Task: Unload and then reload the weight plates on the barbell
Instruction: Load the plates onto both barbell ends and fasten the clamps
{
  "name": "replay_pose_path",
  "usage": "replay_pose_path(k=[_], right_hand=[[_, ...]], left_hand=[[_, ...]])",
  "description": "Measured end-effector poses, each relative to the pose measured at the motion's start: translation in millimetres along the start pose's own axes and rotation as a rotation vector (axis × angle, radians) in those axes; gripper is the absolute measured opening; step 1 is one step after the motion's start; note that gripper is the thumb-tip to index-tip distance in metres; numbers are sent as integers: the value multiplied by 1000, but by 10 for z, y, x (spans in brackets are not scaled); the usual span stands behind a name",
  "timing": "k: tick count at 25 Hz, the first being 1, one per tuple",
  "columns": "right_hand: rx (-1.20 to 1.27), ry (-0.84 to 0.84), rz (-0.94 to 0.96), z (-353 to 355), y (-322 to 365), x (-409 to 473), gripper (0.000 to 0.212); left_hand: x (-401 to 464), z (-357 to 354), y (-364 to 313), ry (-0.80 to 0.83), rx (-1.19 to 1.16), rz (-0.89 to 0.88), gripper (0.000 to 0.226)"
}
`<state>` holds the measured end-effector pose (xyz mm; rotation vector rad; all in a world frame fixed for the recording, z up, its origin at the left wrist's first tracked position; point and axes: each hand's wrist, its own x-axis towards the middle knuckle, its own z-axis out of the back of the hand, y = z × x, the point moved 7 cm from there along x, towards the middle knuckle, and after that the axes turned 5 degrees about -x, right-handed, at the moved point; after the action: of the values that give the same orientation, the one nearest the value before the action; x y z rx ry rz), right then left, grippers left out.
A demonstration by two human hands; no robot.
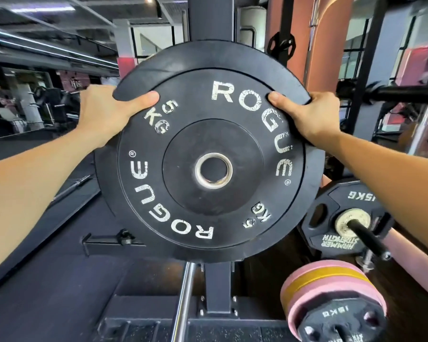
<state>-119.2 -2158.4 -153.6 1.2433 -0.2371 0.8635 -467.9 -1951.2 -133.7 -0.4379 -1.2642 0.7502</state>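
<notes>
Held up close before the camera, a black plate (208, 149) marked ROGUE and 5 KG filled the middle of the view, its steel-ringed hole (213, 170) facing out, in front of a dark rack upright (214, 18). Both hands gripped its upper rim — the left hand (104, 112) with thumb pressed on the face, the right hand (309, 117) likewise, their fingers curled behind, out of sight. Lower right, a smaller black plate (344, 218) sat on a peg (368, 239); below it lay pink and yellow plates (326, 280).
</notes>
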Motion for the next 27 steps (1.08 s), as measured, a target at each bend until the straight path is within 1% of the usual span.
replay_pose_path(k=[2, 4, 8, 11, 13, 17, 20, 21, 24, 27], right_hand=[[-20, -21, -3, -103, -192, -330, 81], [-21, -20, -4, -268, -380, -659, 86], [7, -25, 27, -531, -702, -1280, 93], [17, -52, 40, -644, -855, -1701, 104], [19, -64, 48, -706, -894, -1970, 108], [3, -71, 63, -771, -921, -2423, 102], [4, -74, 60, -867, -904, -2716, 107], [-2, -61, 56, -893, -900, -2817, 105], [-14, -45, 40, -935, -975, -3129, 86], [-40, -40, 47, -982, -1021, -3424, 80]], left_hand=[[-262, 34, 315, 11, -7, 10, 82], [-585, 53, 602, 14, -16, 15, 82], [-1180, 142, 1005, -8, -33, 5, 59], [-1582, 278, 1210, -10, -50, 6, 49], [-1850, 366, 1332, -5, -64, 6, 48], [-2253, 573, 1545, -7, -81, 15, 48], [-2496, 727, 1724, 12, -89, 44, 51], [-2569, 766, 1780, 12, -93, 52, 51], [-2729, 867, 1926, 8, -100, 46, 48], [-2907, 956, 2091, 14, -98, 43, 46]])
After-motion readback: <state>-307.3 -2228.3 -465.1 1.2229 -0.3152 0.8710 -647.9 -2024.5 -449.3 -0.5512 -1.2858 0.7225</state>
